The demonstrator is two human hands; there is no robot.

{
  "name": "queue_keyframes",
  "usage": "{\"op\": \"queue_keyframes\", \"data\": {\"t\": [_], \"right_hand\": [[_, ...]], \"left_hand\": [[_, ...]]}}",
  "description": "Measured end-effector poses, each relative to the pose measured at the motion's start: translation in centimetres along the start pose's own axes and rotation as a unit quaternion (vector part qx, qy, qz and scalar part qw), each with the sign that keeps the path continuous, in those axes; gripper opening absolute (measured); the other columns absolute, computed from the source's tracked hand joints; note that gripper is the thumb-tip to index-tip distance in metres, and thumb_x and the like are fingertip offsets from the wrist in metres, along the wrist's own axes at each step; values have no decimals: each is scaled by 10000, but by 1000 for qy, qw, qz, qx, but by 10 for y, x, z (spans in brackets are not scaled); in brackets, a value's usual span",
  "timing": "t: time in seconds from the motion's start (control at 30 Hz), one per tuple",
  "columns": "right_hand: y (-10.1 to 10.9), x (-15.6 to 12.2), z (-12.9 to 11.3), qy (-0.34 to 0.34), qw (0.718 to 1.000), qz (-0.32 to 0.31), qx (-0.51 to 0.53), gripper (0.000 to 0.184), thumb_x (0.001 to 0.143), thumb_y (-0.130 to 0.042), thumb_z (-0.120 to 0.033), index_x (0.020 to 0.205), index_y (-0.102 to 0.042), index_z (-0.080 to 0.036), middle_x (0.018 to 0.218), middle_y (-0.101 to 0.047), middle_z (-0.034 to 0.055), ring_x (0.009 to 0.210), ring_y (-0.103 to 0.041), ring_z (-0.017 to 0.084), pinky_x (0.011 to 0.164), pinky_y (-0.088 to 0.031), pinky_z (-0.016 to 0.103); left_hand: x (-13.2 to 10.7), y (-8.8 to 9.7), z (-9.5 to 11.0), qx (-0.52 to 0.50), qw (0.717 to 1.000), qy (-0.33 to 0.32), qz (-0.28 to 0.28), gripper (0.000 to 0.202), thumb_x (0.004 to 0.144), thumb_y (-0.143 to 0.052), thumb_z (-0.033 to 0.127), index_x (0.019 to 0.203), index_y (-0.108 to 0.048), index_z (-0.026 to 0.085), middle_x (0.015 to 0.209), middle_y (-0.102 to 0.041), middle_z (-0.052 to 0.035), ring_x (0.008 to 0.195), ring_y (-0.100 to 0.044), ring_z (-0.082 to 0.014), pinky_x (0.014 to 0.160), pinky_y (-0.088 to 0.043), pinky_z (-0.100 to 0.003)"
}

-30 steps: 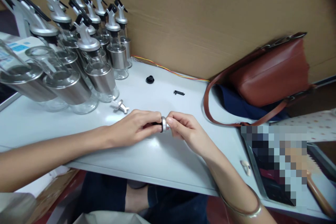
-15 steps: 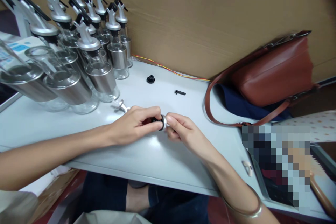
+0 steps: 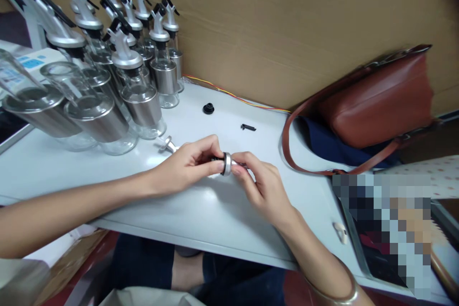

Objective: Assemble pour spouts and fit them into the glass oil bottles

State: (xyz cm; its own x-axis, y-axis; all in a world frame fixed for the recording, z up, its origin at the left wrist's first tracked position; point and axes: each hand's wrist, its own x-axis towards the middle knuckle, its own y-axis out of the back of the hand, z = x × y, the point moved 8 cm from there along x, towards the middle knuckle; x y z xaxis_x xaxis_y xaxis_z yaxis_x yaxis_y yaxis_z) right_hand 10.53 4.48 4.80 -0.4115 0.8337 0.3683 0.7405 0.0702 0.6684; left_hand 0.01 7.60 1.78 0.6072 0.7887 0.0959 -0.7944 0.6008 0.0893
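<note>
Between my two hands, above the table's middle, is a silver pour spout [image 3: 227,164] lying sideways. My left hand [image 3: 195,162] grips its black stopper end with thumb and fingers; most of that end is hidden. On the other side my right hand [image 3: 263,184] pinches the narrow spout tube. Just behind my left hand another silver spout [image 3: 167,144] lies on the table, partly covered by the fingers. Farther back sit a black rubber stopper [image 3: 208,108] and, to its right, a small black lever [image 3: 248,127].
Glass bottles with steel sleeves [image 3: 143,105] crowd the left side, several topped with silver pourers. A brown bag [image 3: 383,100] with a looped strap lies at the right. A white earbud [image 3: 340,233] is near the right edge. Cardboard [image 3: 258,24] stands behind the table.
My right hand has gone from a curled fist around the spout tube to a fingertip pinch, rotating and lifting its knuckles. My left hand keeps its grip. The view has shifted slightly.
</note>
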Motion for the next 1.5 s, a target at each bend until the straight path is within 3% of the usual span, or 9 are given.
{"op": "queue_keyframes", "data": {"t": [0.2,0.43,0.63,0.8,0.93,1.03,1.17,1.3,1.5], "right_hand": [[-4,-1,14,-89,992,-58,70,223,958,-402,-317,820,-528,-194,612,-454,-43,519,-387,90,513,-307,217],[-15,-5,27,-167,969,-93,154,359,939,-409,-469,722,-480,-191,575,-326,-61,525,-300,94,507,-247,236],[-13,-2,32,-188,961,-49,195,372,940,-417,-478,708,-467,-192,633,-356,-46,576,-329,100,557,-286,243],[1,2,37,-177,967,5,185,309,934,-427,-458,813,-538,-196,710,-453,-18,635,-398,119,619,-334,258],[0,1,45,-210,958,5,195,280,920,-443,-439,862,-556,-190,656,-466,-23,602,-428,122,603,-352,264],[-3,0,46,-220,945,-4,240,296,906,-462,-458,811,-535,-188,631,-490,-23,566,-450,118,589,-378,268],[-6,-1,44,-216,945,-22,246,288,918,-439,-441,836,-556,-191,647,-508,-19,591,-489,123,635,-419,278],[0,-2,45,-214,965,7,151,214,887,-506,-371,987,-598,-206,903,-583,36,761,-548,150,701,-434,290],[-9,-4,42,-233,933,-15,274,262,890,-490,-423,957,-579,-186,659,-583,-14,580,-558,126,620,-473,287]], "left_hand": [[-3,-4,11,211,973,-86,-37,170,903,-477,281,759,-500,193,678,-506,17,605,-446,-111,602,-347,-222],[-5,-20,15,270,941,-171,-111,211,912,-407,189,724,-504,195,693,-497,-7,622,-446,-131,608,-349,-234],[-4,-2,6,213,973,-91,7,112,915,-455,296,965,-476,198,800,-546,-3,669,-507,-127,639,-394,-244],[-8,-4,16,144,980,-136,0,260,923,-461,265,1170,-449,184,904,-581,-32,788,-551,-132,735,-445,-257],[-4,4,11,125,983,-126,43,164,926,-463,251,1072,-496,184,859,-593,-18,767,-556,-123,693,-436,-251],[0,9,4,76,990,-100,66,228,887,-544,302,1076,-484,189,845,-573,-6,753,-548,-124,695,-438,-260],[4,-1,-7,-35,999,-2,9,258,873,-554,362,1053,-500,185,868,-588,-11,715,-564,-121,682,-442,-278],[4,-10,-13,-131,989,65,-17,242,825,-617,351,928,-479,180,681,-593,32,641,-573,-118,673,-433,-280],[7,-3,-20,-129,988,86,16,278,789,-658,357,869,-458,182,641,-573,54,607,-557,-99,632,-416,-250]]}}
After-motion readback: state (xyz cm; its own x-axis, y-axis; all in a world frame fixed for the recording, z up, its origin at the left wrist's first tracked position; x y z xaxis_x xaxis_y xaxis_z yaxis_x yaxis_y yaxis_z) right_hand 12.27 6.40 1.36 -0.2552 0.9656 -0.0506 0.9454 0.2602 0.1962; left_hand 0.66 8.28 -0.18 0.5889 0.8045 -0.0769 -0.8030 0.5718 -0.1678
